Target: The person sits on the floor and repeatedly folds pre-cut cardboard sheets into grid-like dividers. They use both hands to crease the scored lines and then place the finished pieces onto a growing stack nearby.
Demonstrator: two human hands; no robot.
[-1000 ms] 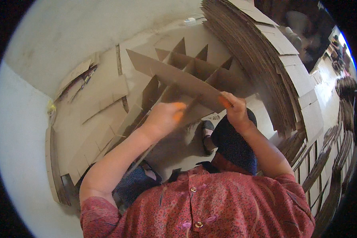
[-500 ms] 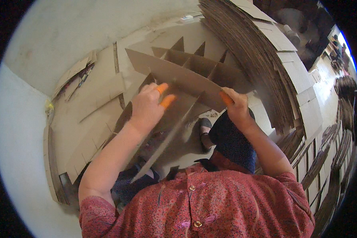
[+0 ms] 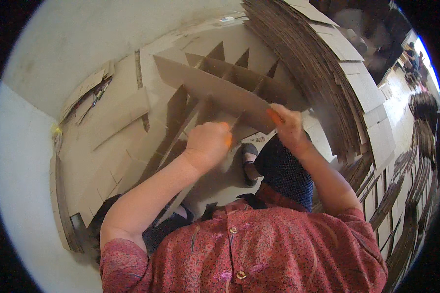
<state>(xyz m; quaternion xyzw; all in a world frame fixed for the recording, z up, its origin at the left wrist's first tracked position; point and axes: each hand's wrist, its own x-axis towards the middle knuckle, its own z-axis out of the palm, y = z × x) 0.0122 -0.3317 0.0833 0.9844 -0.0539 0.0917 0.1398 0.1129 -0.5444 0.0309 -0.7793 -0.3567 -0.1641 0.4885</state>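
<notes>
A cardboard divider grid of crossed brown strips stands in front of me. My right hand [image 3: 288, 126] is closed on the right end of its near long crosswise strip [image 3: 210, 88], an orange cover on a fingertip. Below that strip, my left hand [image 3: 208, 145], also with orange fingertip covers, is closed at a lengthwise cardboard strip [image 3: 237, 120]; its fingers partly hide the grip. To its left, more lengthwise strips [image 3: 176, 105] slant toward me. Beyond the near strip, a second crosswise strip [image 3: 249, 78] meets short upright pieces with pointed tops.
A tall curved stack of cardboard sheets [image 3: 308, 73] rises at the right. Flat cardboard sheets [image 3: 117, 117] lie at the left, with a small pen-like tool [image 3: 99, 94] near the wall [image 3: 83, 44]. More cardboard bundles [image 3: 415, 195] stand at the far right. My foot [image 3: 249, 158] is below the grid.
My left hand has moved right and down, from the left-hand lengthwise strip to the one farther right, its fingers now closed. My right hand stays at the crosswise strip's end.
</notes>
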